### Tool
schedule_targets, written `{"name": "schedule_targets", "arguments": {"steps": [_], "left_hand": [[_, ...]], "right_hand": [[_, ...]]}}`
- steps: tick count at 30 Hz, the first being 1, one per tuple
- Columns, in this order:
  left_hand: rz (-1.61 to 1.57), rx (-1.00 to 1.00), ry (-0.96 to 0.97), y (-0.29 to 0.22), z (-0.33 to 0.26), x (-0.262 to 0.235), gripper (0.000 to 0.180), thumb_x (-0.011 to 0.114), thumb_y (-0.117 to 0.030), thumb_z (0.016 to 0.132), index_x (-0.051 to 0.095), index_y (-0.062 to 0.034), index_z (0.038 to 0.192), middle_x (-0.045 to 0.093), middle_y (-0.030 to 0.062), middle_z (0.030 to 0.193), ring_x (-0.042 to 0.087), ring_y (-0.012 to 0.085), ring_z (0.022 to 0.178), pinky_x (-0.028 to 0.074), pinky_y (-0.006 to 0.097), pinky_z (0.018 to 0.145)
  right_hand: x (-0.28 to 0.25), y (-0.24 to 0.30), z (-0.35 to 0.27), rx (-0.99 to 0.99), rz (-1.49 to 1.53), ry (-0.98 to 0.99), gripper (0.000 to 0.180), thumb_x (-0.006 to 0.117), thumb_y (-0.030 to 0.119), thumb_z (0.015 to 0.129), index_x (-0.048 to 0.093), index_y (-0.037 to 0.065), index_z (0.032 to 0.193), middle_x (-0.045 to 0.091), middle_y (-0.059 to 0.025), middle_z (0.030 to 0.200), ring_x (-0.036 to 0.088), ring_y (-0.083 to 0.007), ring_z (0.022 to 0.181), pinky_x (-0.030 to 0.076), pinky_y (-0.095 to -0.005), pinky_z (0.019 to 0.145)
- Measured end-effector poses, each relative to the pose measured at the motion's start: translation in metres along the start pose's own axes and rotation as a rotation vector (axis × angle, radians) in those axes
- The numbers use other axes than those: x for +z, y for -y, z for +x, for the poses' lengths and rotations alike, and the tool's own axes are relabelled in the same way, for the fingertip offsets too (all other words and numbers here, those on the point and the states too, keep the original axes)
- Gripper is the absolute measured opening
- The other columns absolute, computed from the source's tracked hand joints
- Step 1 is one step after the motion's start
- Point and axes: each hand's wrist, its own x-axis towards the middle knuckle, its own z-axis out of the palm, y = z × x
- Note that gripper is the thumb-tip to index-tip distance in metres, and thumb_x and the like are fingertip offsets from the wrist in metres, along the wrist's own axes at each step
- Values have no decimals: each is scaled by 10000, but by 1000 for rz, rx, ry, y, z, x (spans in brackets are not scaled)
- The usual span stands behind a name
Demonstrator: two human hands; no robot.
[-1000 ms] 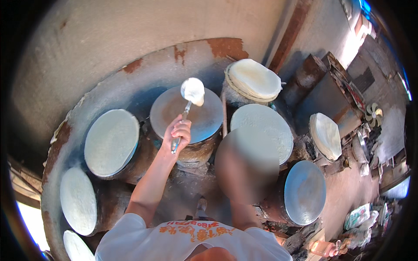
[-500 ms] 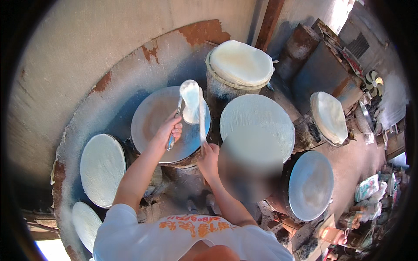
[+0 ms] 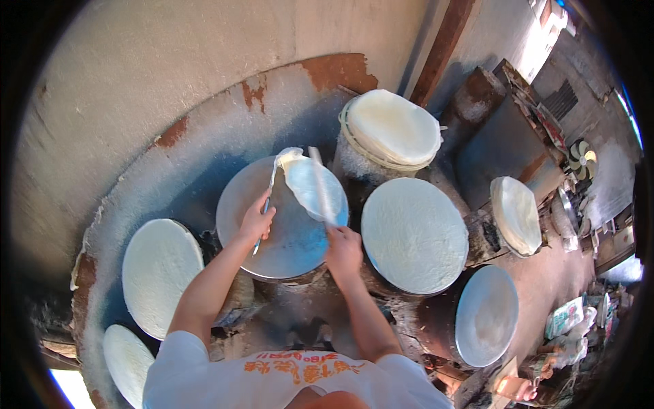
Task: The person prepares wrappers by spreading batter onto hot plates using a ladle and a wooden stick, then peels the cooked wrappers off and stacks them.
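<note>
While the left hand (image 3: 257, 221) closes its grip around the thin handle of a ladle (image 3: 272, 191), that ladle runs its long axis from the hand up and slightly right, its bowl end pointing away from the person at the far rim of the round grey steaming plate (image 3: 272, 238). The right hand (image 3: 343, 249) grips a flat stick (image 3: 320, 184), which points up and a little left across the plate. Between the two tools lies a pale, wet, oval patch of batter (image 3: 310, 187), glossy and thin on the far right part of the plate. Around it stand other round plates: a white-coated one (image 3: 414, 235) just right, a stack of white sheets on a drum (image 3: 395, 126) beyond, another white disc (image 3: 160, 273) at left, and a bare grey one (image 3: 485, 317) at lower right. The curved, stained wall (image 3: 170, 88) closes the far side.
</note>
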Motion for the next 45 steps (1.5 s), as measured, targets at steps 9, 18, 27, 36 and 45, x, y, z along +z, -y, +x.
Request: {"name": "schedule_targets", "arguments": {"steps": [9,18,27,36,45], "left_hand": [[775,518,-315,67,1,-47,548,547,-121,893,387,-226,1407,514,111,1340,652,269,855,507,362,670],[-548,-142,-80,10,-99,-38,620,510,-146,946,215,-281,1475,343,-36,583,312,69,436,306,244,401],[-336,7,-321,15,-136,-6,585,521,-132,930,290,-218,1460,441,-4,606,400,79,428,340,241,388],[-383,-85,-552,-5,-164,47,578,486,-69,948,268,-204,1466,432,-16,618,354,66,418,325,229,369],[-196,-181,-550,13,-168,85,578,525,-109,932,319,-271,1448,415,-10,585,388,82,412,341,265,365]], "right_hand": [[0,12,13,-50,96,99,467,609,-31,618,646,58,1075,617,-148,1057,552,-351,967,470,-401,846],[25,16,31,-194,123,136,359,573,-20,667,659,47,1009,632,-116,1005,561,-349,933,462,-428,825],[18,-23,55,-321,82,236,355,581,-14,645,668,44,985,627,-133,1036,584,-329,943,482,-403,839],[20,-13,92,-560,253,538,356,603,-9,684,660,51,1030,621,-110,1030,583,-319,953,485,-398,838],[16,-81,156,-601,163,410,379,632,6,646,685,109,1007,641,-42,1020,567,-296,940,488,-372,831]]}}
